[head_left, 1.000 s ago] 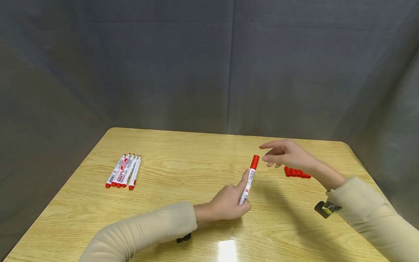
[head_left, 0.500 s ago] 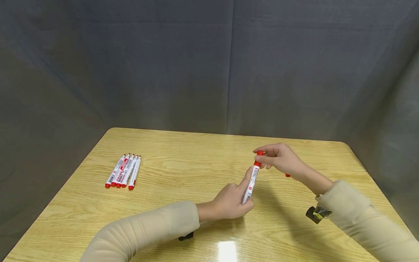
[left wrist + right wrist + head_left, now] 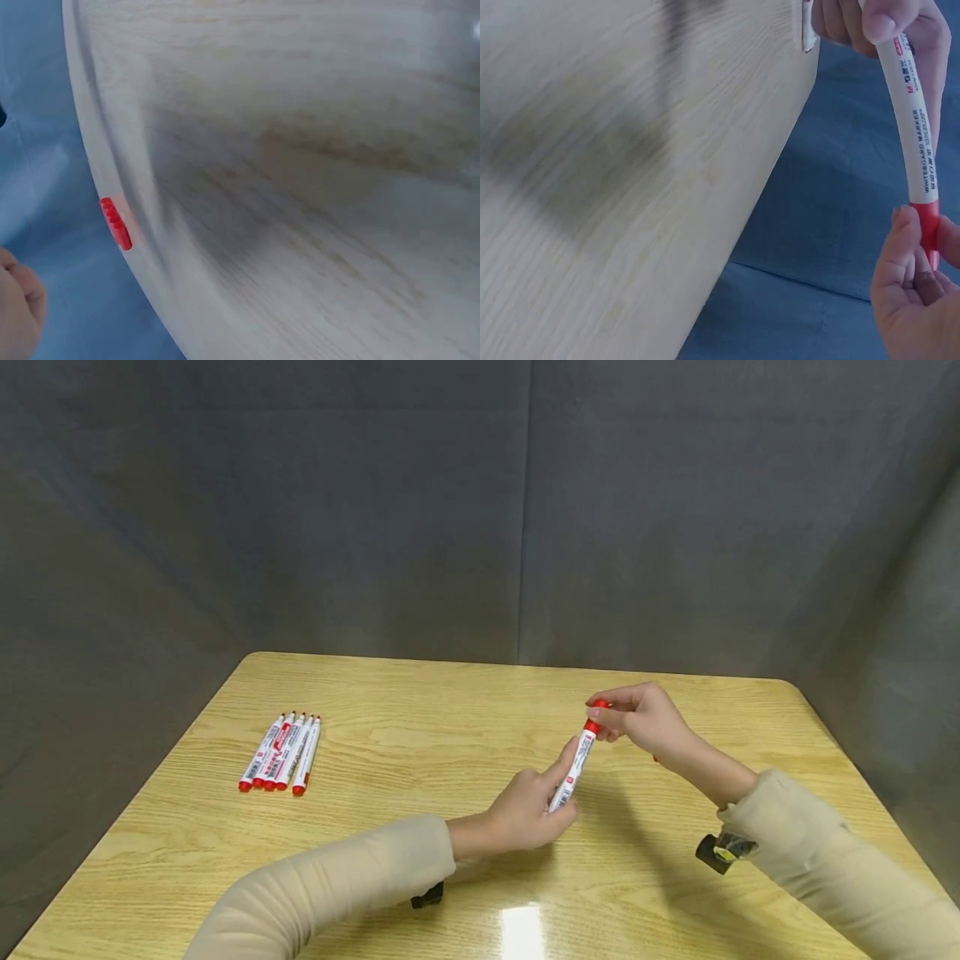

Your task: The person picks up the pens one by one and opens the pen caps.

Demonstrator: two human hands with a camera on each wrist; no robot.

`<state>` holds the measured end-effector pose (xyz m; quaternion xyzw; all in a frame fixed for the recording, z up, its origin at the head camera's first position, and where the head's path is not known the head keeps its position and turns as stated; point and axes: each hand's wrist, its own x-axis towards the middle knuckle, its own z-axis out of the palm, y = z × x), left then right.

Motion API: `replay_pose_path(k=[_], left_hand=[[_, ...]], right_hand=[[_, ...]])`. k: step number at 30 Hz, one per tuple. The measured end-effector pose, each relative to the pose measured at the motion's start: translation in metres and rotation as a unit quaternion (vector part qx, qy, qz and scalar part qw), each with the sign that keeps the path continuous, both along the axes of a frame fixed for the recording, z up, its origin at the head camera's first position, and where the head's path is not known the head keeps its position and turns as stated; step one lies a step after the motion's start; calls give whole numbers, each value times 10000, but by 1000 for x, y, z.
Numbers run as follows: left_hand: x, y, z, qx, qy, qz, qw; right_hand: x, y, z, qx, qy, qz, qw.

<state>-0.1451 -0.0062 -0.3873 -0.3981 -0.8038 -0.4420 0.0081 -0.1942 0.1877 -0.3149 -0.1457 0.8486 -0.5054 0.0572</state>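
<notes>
A whiteboard marker [image 3: 574, 770] with a white barrel is held tilted above the table, in the middle right of the head view. My left hand [image 3: 528, 810] grips its lower barrel, the index finger lying along it. At the upper end, my right hand [image 3: 647, 720] pinches the red cap [image 3: 925, 223] between thumb and fingers. In the right wrist view the cap sits at the end of the barrel, against the white body. Several loose red caps [image 3: 115, 223] lie in a row on the table; my right hand hides most of them in the head view.
Several uncapped whiteboard markers [image 3: 279, 753] lie side by side at the left of the wooden table [image 3: 420, 718], tips pointing away. A dark curtain [image 3: 360, 527] hangs behind the table and along its sides.
My right hand has moved left from beside the marker and taken hold of its red cap. The marker and my left hand have shifted only slightly.
</notes>
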Motion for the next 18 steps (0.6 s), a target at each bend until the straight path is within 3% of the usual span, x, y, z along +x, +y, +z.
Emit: replay_pose_path(k=[9,18], left_hand=[[0,0,5,465,-7,-258,9986],[0,-2,14,690,81,-289,9972]], right_hand=[[-1,2,-5,-1083,-372,-105,9934],[3,3,-3,-2039,-489,-166,9776]])
